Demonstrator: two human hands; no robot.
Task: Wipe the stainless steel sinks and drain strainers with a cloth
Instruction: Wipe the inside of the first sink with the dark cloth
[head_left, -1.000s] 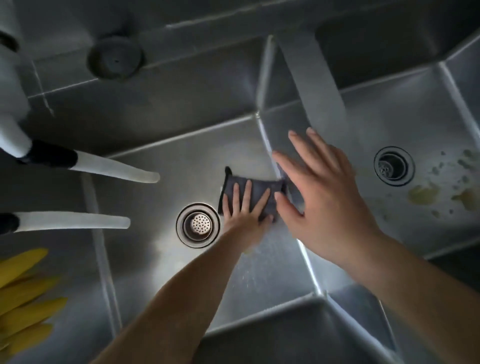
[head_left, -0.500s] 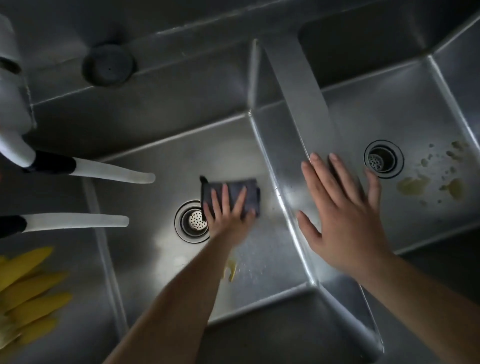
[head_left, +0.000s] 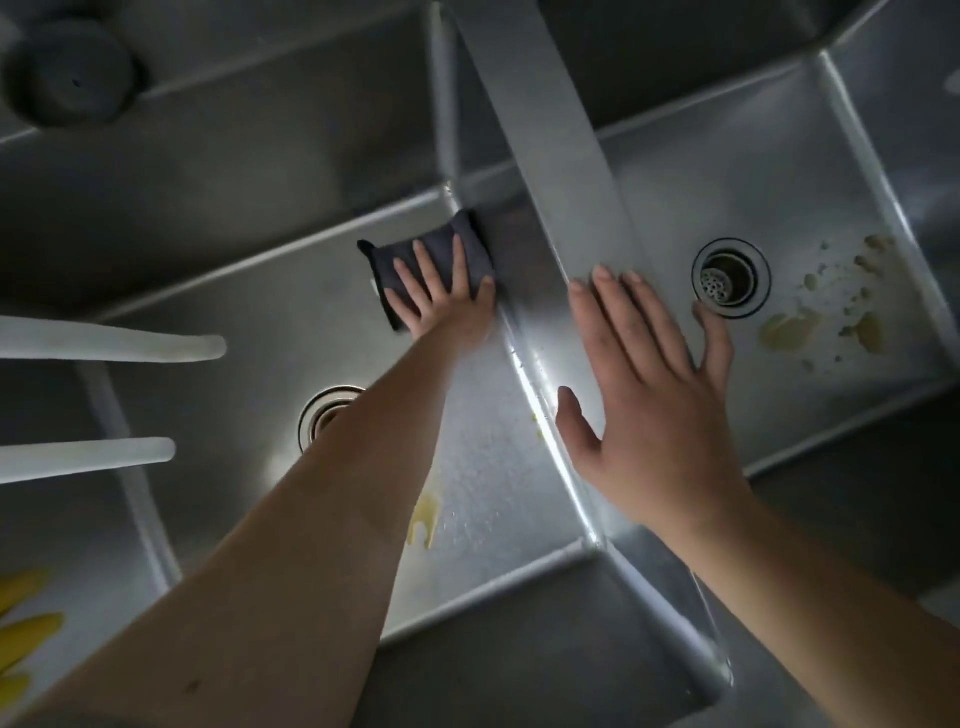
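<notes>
Looking down into a double stainless steel sink, the left hand (head_left: 441, 296) presses a dark grey folded cloth (head_left: 423, 260) flat against the floor of the left stainless steel basin (head_left: 249, 322), at its far right corner, just beside the steel divider (head_left: 550, 171) between the two basins. Its fingers (head_left: 423, 265) are straight and slightly spread over the cloth. The left forearm partly covers the round metal drain strainer (head_left: 324, 410) of this basin, and a small yellow smear (head_left: 425, 519) lies near the basin's near edge. The right hand (head_left: 649, 395) rests palm down on the divider, its fingers straight and spread, holding nothing. In the right stainless steel basin (head_left: 779, 182) a round drain strainer (head_left: 730, 278) sits near the little finger, with yellowish-brown stains (head_left: 831, 317) to its right. Two pale rod-shaped handles (head_left: 114, 395) reach in from the left, and yellow rubber glove fingers (head_left: 26, 629) show at the near left corner.
</notes>
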